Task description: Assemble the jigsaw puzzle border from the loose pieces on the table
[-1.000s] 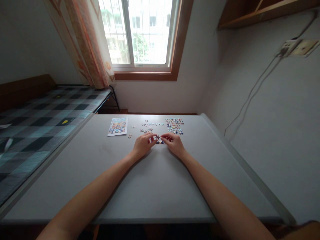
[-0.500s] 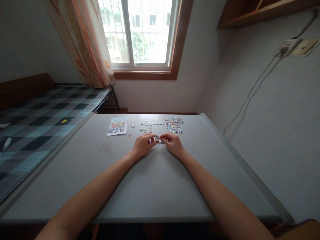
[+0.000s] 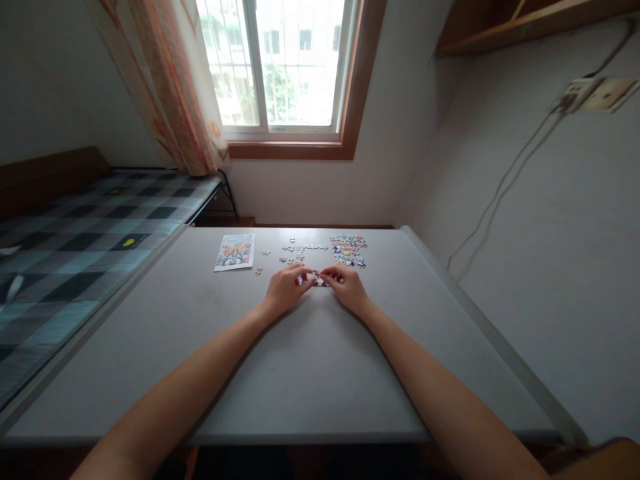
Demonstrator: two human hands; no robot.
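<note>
My left hand (image 3: 289, 285) and my right hand (image 3: 346, 285) face each other near the middle of the table. Between their fingertips is a small puzzle piece (image 3: 316, 274), which both seem to pinch. A joined strip of puzzle (image 3: 320, 283) lies under the fingers, partly hidden by them. Just beyond my hands, loose pieces (image 3: 287, 260) and a joined row of pieces (image 3: 313, 247) lie flat. A dense pile of pieces (image 3: 349, 248) is behind my right hand.
A printed picture sheet (image 3: 235, 253) lies at the table's far left, with a few single pieces (image 3: 259, 271) beside it. The grey table (image 3: 310, 373) stands between a checkered bed (image 3: 100, 233) and the right wall, below a window.
Both hands have stayed almost in place; only the fingers have shifted very slightly around the small piece.
</note>
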